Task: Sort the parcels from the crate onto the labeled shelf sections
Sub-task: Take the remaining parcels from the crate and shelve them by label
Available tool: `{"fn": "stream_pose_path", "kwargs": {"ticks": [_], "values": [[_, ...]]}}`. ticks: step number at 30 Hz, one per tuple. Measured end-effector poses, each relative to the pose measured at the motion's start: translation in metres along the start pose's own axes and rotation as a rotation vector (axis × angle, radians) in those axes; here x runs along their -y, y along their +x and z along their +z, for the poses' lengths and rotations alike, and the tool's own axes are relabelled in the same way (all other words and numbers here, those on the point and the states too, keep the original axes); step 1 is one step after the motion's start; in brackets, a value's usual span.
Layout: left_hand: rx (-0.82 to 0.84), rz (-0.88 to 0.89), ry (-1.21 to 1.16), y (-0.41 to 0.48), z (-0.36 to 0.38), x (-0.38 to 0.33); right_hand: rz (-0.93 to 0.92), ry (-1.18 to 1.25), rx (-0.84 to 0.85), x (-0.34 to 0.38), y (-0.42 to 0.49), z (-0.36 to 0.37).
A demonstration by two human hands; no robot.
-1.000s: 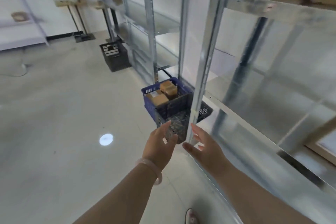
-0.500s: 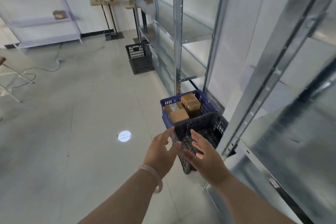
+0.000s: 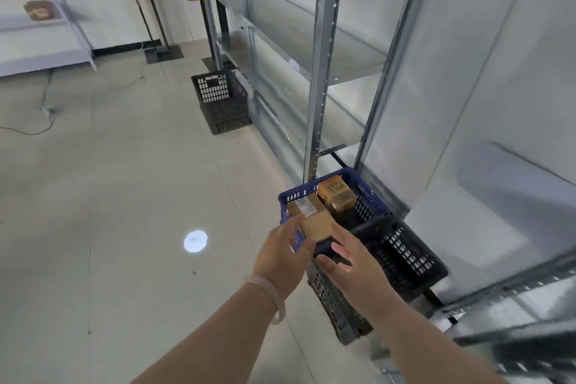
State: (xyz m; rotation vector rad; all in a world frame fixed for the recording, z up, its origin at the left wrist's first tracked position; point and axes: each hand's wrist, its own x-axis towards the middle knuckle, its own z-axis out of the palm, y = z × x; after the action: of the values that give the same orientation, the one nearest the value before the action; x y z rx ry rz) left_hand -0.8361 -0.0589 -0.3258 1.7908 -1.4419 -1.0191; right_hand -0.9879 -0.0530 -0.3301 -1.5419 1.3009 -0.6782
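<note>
Both arms reach forward and down, forearms bare. Left hand (image 3: 282, 254), a pale bracelet (image 3: 274, 296) at its wrist, back up, fingers (image 3: 293, 226) loosely straight, holding nothing. Right hand (image 3: 352, 271) turned palm inward, fingers spread, thumb low, also holding nothing.

A brown cardboard parcel (image 3: 314, 224) lies just beyond the fingers, between both hands, in the blue slotted plastic crate (image 3: 367, 196). We cannot tell whether the left fingers touch it. A second taped brown parcel (image 3: 336, 195) sits farther beyond. A black plastic crate (image 3: 405, 256) stands right of the right fingers, and grey metal shelving (image 3: 321, 72) rises beyond.

Two bare forearms, pale translucent bangle (image 3: 270, 296) on left wrist; no sleeves
</note>
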Motion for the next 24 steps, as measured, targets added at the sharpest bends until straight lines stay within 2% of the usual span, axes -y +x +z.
{"fn": "stream_pose_path", "kwargs": {"ticks": [4,10,14,20,24], "values": [[0.087,0.022,-0.002,0.068,-0.017,0.004,0.059,0.042,-0.063,0.011,0.054,0.012],[0.264,0.063,0.022,0.155,0.003,0.007,0.201,0.117,-0.170,-0.015,0.122,-0.003],[0.303,0.015,0.030,0.226,0.021,0.007,0.205,0.155,-0.194,-0.024,0.176,-0.027],[0.402,-0.026,-0.011,0.310,0.042,-0.029,0.285,0.178,-0.254,-0.040,0.240,-0.075],[0.465,0.024,0.068,0.364,0.061,-0.034,0.345,0.175,-0.336,-0.054,0.284,-0.100]]}}
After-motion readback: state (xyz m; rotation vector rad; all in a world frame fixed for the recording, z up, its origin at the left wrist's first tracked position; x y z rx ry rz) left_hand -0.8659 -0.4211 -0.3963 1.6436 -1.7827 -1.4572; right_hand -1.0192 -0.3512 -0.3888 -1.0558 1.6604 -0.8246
